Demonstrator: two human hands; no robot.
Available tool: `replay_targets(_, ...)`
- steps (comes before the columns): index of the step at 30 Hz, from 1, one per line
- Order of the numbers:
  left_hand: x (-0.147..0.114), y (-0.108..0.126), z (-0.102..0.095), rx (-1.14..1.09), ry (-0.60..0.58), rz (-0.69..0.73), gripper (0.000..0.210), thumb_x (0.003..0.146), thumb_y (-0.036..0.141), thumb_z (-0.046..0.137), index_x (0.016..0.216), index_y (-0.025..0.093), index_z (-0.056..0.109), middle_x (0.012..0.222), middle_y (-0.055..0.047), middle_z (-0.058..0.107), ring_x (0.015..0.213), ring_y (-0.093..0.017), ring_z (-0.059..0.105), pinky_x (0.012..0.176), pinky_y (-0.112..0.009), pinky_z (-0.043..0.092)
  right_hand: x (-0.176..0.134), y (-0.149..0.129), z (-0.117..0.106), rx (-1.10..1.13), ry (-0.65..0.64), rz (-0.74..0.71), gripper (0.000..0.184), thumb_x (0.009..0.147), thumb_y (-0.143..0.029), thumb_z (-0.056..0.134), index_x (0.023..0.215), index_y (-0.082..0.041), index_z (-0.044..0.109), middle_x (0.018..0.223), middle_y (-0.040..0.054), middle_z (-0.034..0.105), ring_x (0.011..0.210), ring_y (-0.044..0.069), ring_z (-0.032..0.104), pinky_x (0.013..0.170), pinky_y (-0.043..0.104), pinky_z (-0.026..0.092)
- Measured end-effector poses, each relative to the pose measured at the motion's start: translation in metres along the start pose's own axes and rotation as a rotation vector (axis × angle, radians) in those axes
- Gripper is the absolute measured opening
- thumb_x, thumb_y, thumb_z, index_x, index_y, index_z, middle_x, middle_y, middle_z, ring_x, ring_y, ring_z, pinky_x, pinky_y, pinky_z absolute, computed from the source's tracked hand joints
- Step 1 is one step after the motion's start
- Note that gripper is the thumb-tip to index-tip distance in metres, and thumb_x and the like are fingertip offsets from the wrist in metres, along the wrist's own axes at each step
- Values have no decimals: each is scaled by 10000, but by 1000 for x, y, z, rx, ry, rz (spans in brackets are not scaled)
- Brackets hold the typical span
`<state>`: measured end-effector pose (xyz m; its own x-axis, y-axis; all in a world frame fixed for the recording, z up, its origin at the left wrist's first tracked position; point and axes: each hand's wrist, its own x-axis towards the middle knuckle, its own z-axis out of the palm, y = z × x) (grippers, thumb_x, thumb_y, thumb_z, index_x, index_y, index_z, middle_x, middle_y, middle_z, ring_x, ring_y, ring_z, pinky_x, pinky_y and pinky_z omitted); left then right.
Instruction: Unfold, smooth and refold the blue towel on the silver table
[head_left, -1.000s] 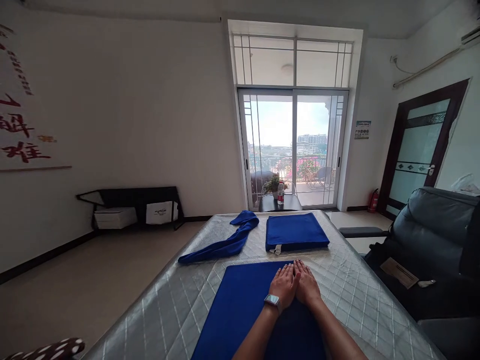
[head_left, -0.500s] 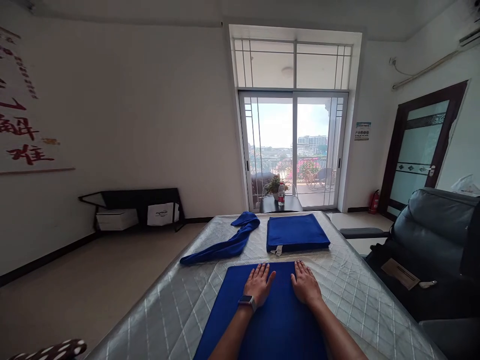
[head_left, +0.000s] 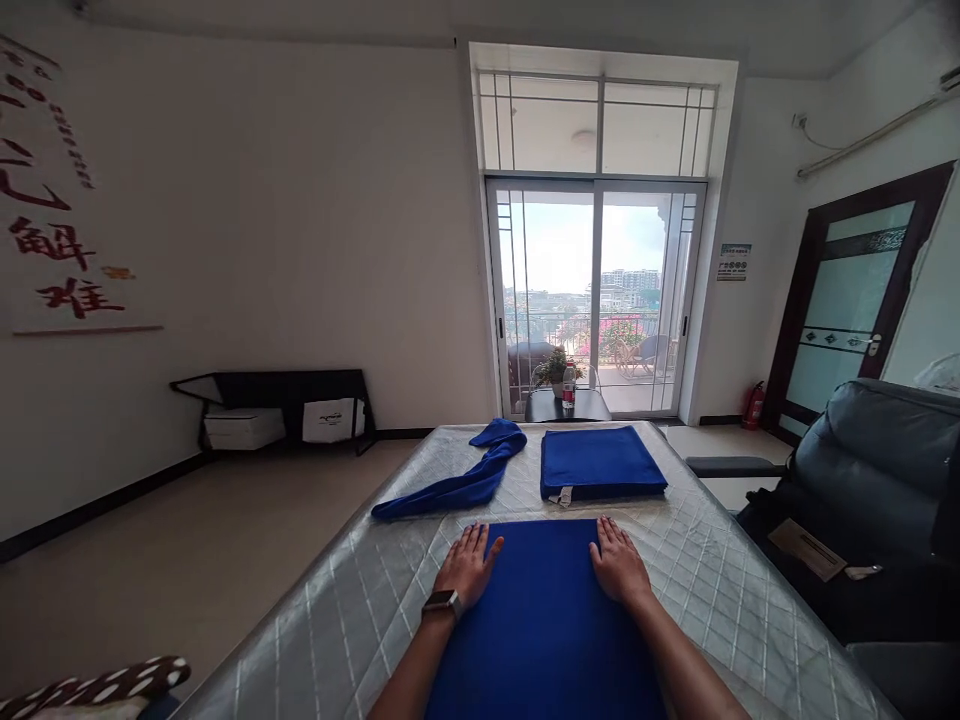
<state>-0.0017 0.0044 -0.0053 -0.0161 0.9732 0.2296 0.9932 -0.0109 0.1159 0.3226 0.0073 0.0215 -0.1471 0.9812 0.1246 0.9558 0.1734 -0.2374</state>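
Head cam check: where did things stand?

Left hand (head_left: 463, 572) was palm down over the far left corner of the blue cloth (head_left: 551, 625), watch (head_left: 442, 602) on that wrist. Right hand (head_left: 621, 570) lay the same way at the far right. Well apart from each other, fingers pretty straight, neither one gripping anything that I could see.

And the cloth?

On the silvery bed (head_left: 330, 610), closest to the camera. It ran out the bottom of the frame, so no clue about the near end.

How far along did it look?

I'd say partway. Between the hands the cloth looked flat and smooth. Beyond it, off to the right, a blue stack (head_left: 604, 458) was already neatly folded, label (head_left: 562, 495) poking out in front.

So what wasn't done?

Probably just the strip (head_left: 472, 482). It lay loose and twisted left of the stack, not touching it, and neither hand was on it. Couldn't tell if the cloth itself was finished.
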Motion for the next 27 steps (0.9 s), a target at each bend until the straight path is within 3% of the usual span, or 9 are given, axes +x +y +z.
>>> replay_targets(5, -2, 4, -6, -41, -62, -24, 762, 996, 617, 102, 1563, 168, 344, 1648, -111, 356, 1535, -274, 288, 1247, -492, 273, 1, 0, 1, -16, -3, 4, 679, 993, -400, 221, 1586, -74, 264, 1657, 100, 261, 1536, 200, 201, 1248, 364, 126)
replay_targets(18, -11, 15, -26, -60, -64, -56, 800, 993, 622, 124, 1550, 95, 351, 1652, -157, 322, 1538, -289, 272, 1258, -468, 246, -7, -15, -16, -91, -6, 6, 642, 990, -329, 269, 1570, -56, 290, 1643, 131, 273, 1534, 229, 210, 1247, 419, 137)
replay_targets(23, -14, 17, -30, -55, -64, -59, 816, 990, 629, 104, 1549, 88, 349, 1649, -160, 329, 1536, -288, 278, 1256, -466, 252, -22, -22, -26, -111, 43, 16, 613, 1000, -285, 245, 1567, -59, 299, 1645, 135, 254, 1539, 223, 186, 1251, 422, 109)
replay_targets(27, -13, 16, -28, -53, -64, -44, 764, 1005, 592, 130, 1548, 105, 358, 1641, -162, 349, 1529, -292, 297, 1248, -499, 265, -44, -22, -22, -73, 6, -7, 621, 1008, -321, 222, 1572, -73, 293, 1651, 108, 259, 1541, 199, 170, 1252, 398, 121)
